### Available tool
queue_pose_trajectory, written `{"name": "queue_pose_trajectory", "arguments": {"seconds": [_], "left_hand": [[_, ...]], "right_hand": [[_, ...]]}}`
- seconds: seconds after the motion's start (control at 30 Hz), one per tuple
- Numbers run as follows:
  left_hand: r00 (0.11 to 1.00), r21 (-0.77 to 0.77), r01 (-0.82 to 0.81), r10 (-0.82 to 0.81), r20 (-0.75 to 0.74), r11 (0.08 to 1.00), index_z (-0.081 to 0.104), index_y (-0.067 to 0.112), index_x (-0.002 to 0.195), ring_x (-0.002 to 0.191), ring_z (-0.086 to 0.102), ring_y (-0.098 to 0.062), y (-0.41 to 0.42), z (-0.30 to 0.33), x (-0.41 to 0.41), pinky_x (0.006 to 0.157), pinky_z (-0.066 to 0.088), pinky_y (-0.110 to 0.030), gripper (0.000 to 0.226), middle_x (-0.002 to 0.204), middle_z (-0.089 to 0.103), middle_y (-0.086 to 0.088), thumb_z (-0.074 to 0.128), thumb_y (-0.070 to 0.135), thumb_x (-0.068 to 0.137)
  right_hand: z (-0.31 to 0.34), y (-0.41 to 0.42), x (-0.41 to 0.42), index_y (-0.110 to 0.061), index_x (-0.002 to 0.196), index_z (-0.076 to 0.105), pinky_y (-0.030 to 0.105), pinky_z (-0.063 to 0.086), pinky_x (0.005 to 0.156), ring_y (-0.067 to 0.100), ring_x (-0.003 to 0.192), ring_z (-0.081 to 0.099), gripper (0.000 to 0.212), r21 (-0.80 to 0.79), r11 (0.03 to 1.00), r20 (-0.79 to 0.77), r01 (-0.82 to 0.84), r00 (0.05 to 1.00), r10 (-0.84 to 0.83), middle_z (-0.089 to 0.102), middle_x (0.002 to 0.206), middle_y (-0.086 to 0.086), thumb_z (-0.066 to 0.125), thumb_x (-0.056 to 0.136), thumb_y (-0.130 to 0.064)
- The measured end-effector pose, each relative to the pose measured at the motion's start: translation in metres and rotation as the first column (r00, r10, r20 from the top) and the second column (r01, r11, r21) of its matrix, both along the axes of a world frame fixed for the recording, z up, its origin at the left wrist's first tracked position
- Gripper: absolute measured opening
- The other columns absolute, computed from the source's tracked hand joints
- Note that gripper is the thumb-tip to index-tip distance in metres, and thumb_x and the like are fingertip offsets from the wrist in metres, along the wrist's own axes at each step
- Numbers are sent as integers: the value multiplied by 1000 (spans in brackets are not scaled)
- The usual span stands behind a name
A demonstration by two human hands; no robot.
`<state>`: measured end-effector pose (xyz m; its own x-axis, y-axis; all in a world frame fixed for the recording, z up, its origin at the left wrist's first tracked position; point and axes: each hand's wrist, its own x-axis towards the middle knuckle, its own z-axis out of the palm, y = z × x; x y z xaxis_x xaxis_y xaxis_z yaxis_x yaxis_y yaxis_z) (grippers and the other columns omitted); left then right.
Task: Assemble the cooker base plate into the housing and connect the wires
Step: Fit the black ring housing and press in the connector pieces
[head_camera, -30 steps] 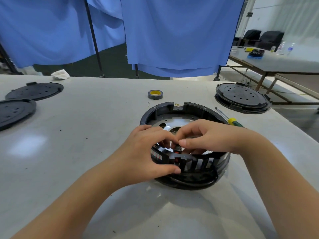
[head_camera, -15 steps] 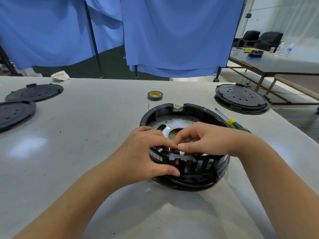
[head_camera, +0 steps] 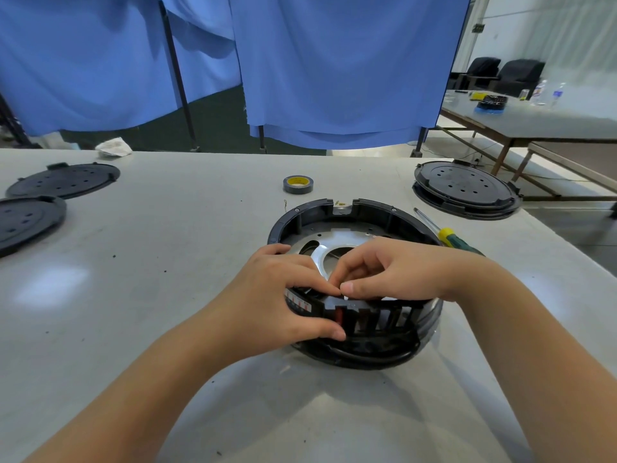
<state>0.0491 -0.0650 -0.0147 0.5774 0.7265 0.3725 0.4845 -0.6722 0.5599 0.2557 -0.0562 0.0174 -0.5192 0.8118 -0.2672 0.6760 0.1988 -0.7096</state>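
Head view: left hand point(head_camera: 280, 295) grips the near wall of the black housing point(head_camera: 354, 332), thumb outside. Right hand point(head_camera: 397, 272) curls over the rim, fingertips meeting the left's; pinched item hidden. Metal plate point(head_camera: 320, 248) sits inside, just beyond both.

**Blue drapes behind a pale worktop**

A pale grey worktop point(head_camera: 167, 262) fills the foreground, with soft glare patches at 9 o'clock. Beyond its far edge, blue curtains point(head_camera: 334, 61) hang from dark stands point(head_camera: 177, 71) over a dark green floor point(head_camera: 213, 125). At 2 o'clock stand a second table point(head_camera: 541, 125) on brown legs, two black chairs point(head_camera: 500, 73) and a white wall point(head_camera: 547, 28).
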Motion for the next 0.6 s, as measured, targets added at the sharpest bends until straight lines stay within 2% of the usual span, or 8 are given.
{"name": "queue_pose_trajectory", "arguments": {"seconds": [0.13,0.27,0.37,0.5,0.6], "left_hand": [[1000,-32,10,-10,-11,999,76,37,93,86,60,2,0,1,0,114,18,-24,37,83,63,25,84,52,60],[1000,-61,4,-6,-22,998,75,40,93,91,61,1,-1,4,0,115,16,-24,34,87,64,24,85,48,61],[999,-113,25,-27,-21,993,75,41,96,98,60,1,-1,8,-3,115,13,-21,30,91,66,24,85,39,67],[998,-160,56,-57,-5,986,75,41,97,101,60,0,-2,11,-6,116,11,-20,24,94,66,22,75,35,74],[998,-175,61,-62,4,983,75,40,96,100,61,0,-3,11,-6,116,12,-21,22,93,66,20,70,35,75]], "right_hand": [[0,0,0,-27,99,71,22,43,72,3,68,53,14,-11,1000,-11,1,1000,-1,65,73,-9,58,94,-24],[-1,1,1,-26,98,70,22,43,72,6,71,54,13,-12,1000,-27,-7,1000,6,65,76,-6,59,94,-23],[0,1,2,-29,96,69,21,45,76,3,74,57,13,-27,999,-44,-20,999,19,67,82,-10,59,94,-21],[0,0,3,-29,99,67,18,46,76,2,75,60,14,-55,998,-53,-43,998,40,69,85,-19,59,94,-19],[-1,0,3,-27,98,68,21,46,76,6,75,59,12,-62,997,-86,-40,996,35,69,87,-13,60,93,-18]]}}
